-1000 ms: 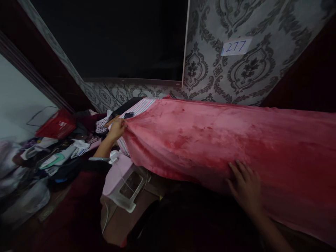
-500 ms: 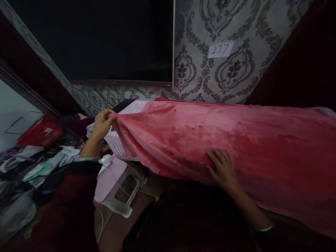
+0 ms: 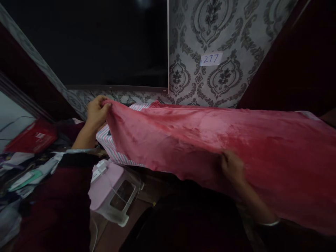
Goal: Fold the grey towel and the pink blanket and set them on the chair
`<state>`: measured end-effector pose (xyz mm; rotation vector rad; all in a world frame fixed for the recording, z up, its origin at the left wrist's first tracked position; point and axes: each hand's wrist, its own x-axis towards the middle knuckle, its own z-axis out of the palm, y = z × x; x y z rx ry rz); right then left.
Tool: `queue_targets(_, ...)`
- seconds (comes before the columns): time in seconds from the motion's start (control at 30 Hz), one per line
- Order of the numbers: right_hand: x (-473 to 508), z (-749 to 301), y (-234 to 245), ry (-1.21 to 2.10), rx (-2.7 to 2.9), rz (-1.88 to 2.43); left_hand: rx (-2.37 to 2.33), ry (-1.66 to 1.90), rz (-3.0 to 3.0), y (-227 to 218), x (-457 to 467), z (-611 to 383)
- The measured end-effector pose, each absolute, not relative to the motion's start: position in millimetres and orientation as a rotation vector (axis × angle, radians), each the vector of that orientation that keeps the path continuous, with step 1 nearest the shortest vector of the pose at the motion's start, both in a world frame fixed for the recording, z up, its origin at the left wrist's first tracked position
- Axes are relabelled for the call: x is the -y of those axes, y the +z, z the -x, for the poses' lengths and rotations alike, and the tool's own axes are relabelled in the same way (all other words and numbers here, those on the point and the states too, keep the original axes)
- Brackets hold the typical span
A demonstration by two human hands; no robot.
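A long red plush cloth (image 3: 265,150) lies spread over a raised surface along the wall, its far right part flat and its left part lifted. My left hand (image 3: 98,110) pinches the cloth's left corner and holds it up. My right hand (image 3: 232,166) is closed on the near part of the cloth, pulling a taut fold between both hands. Beneath the lifted corner shows a striped pink, white and grey fabric (image 3: 109,148). What the striped fabric covers is hidden.
A pink and white plastic stool (image 3: 106,189) with a white power strip (image 3: 98,171) on it stands below at left. Clothes (image 3: 28,175) lie piled at far left beside a red bag (image 3: 33,136). A large dark television (image 3: 105,45) hangs above the cloth.
My left hand has raised the cloth's corner a little and moved slightly left. My right hand, spread flat on the cloth before, has closed on it and pulled up a fold.
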<state>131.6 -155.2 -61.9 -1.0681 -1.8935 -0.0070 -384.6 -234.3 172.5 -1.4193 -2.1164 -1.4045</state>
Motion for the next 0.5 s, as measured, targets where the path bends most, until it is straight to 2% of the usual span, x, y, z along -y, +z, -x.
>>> queue_targets(0.17, 129, -151, 2, -0.065, 1.787, 1.242, 2.093, -1.287, 1.455, 191, 222, 373)
queue_targets(0.5, 82, -188, 126, -0.287, 1.856, 1.184, 1.948, -1.258, 1.436, 218, 181, 361)
